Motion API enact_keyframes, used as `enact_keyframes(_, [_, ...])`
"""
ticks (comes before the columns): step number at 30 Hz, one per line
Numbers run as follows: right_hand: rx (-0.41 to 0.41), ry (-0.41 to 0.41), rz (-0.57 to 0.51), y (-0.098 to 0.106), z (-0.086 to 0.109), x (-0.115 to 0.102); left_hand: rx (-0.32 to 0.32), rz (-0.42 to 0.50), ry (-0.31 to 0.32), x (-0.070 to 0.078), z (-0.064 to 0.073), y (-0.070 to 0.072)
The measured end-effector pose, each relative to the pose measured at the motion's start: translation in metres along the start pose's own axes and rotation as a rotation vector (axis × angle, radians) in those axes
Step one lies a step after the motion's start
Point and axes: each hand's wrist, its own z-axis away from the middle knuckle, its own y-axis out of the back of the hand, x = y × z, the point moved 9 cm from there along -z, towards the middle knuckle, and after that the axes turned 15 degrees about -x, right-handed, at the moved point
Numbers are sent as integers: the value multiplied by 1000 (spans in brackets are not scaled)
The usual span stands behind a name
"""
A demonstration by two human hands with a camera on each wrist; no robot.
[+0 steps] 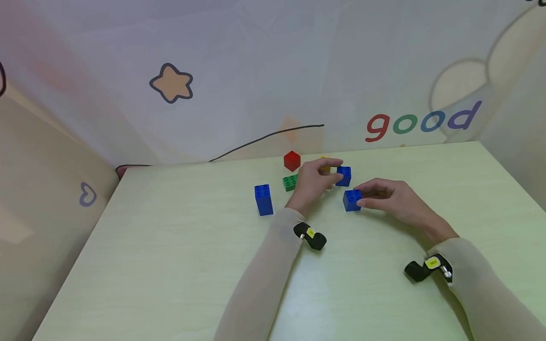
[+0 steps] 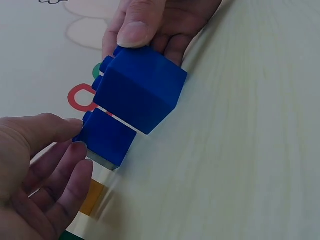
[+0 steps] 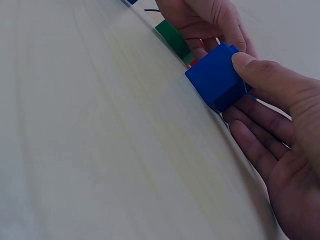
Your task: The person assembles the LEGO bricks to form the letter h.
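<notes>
In the head view my left hand [image 1: 313, 182] reaches over the table and pinches the farther blue toy brick [image 1: 343, 176] at its studded edge. My right hand [image 1: 394, 199] grips a second blue brick [image 1: 352, 201] between thumb and fingers, a little nearer to me. A narrow gap parts the nearer brick [image 2: 140, 92] from the farther one [image 2: 109, 137] in the left wrist view. The right wrist view has my right thumb on top of its brick [image 3: 217, 77]; my left hand [image 3: 210, 22] is behind, its brick mostly hidden.
A tall blue brick [image 1: 264, 200] stands left of my left hand. Close by are a green brick [image 1: 289, 183], partly covered by the hand, and a red one [image 1: 292, 161] near the wall. A yellow brick [image 2: 92, 197] is partly hidden behind my left fingers.
</notes>
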Motion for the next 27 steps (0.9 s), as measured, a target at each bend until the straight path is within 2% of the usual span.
enact_keyframes(4, [-4,11,1,-1,1,-2,7,-70,-26,5,2,0])
enact_keyframes(16, [-12,0,2,-2,-1,1,13,-185,12,2,3,0])
enact_keyframes(27, [-7,9,3,0,-2,3,3,-197,6,0,5,-3])
